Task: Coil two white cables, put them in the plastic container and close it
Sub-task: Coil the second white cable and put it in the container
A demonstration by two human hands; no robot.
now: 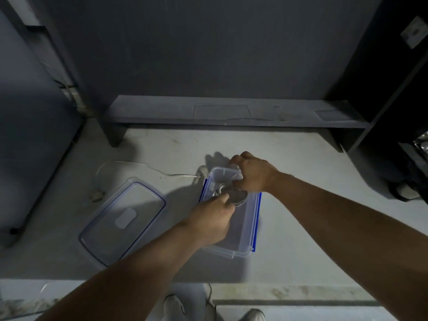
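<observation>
A clear plastic container (250, 218) with blue clips stands open in the middle of the pale table. Over its far half, my left hand (212, 218) and my right hand (251, 172) both grip a coiled white cable (237, 196), holding the coil just inside the container. The container's clear lid (122, 218) with a blue seal lies flat to the left. A second white cable (139, 166) lies loose and uncoiled on the table, running from the container's far left corner toward the left, with its plug end (97, 195) near the lid.
A low dark shelf (231, 117) spans the back of the table. Dark furniture stands at the left and right edges. The table's front edge runs just below my forearms, with shoes on the floor beneath.
</observation>
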